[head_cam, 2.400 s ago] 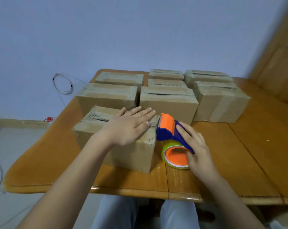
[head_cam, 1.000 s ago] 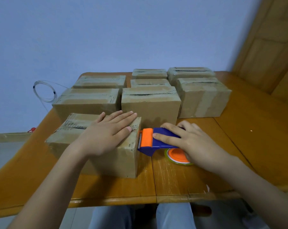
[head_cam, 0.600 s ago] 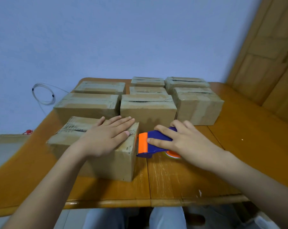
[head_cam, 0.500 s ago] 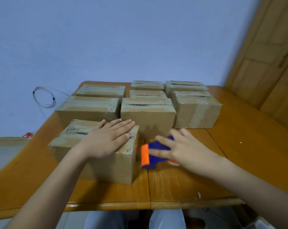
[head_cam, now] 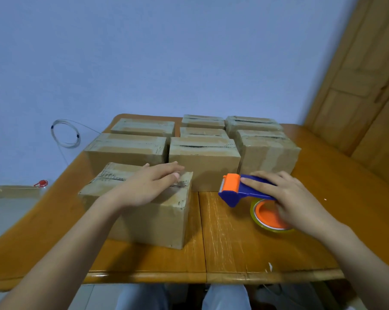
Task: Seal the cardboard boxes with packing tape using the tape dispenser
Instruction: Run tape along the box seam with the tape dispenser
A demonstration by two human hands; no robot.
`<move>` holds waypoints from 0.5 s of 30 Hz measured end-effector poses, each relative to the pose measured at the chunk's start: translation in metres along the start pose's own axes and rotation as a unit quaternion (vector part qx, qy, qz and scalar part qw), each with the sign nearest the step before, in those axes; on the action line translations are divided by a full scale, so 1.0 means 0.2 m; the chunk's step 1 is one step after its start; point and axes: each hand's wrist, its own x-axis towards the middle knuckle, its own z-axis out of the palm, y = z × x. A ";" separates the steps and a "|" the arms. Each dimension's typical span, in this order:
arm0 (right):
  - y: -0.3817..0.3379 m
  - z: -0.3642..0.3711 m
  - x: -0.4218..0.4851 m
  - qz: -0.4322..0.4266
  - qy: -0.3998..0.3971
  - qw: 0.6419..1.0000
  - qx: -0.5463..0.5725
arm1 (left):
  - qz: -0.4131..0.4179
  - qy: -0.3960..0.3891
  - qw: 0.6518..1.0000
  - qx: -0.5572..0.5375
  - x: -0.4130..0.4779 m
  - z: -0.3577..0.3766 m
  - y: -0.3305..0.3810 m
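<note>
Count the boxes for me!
8 boxes: one under the left hand, two behind it, three in the middle column, two on the right. More could hide behind.

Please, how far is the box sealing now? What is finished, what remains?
Done, it seems: the rear boxes show pale tape bands along their tops; one band runs down the right box. In hand: the left hand lies flat on the nearest box, the right hand grips the tape dispenser beside it, not touching. Left: the nearest box's seam; whether tape covers it I cannot tell.
</note>
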 end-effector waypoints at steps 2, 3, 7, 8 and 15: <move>0.00 -0.01 0.01 0.009 0.009 0.999 0.034 | 0.019 0.000 1.000 0.019 -0.01 -0.05 0.02; -0.01 -0.02 0.02 0.015 0.013 0.999 0.048 | 0.043 -0.011 0.997 0.065 -0.01 -0.08 0.03; -0.02 -0.06 0.05 0.022 0.041 0.996 0.078 | 0.085 -0.121 0.978 0.145 -0.01 -0.21 0.02; -0.02 -0.07 0.06 0.020 0.048 0.995 0.084 | 0.078 -0.155 0.972 0.158 0.00 -0.23 0.00; -0.11 -0.05 0.11 0.017 0.052 0.992 0.111 | 0.055 -0.202 0.960 0.184 0.02 -0.20 -0.05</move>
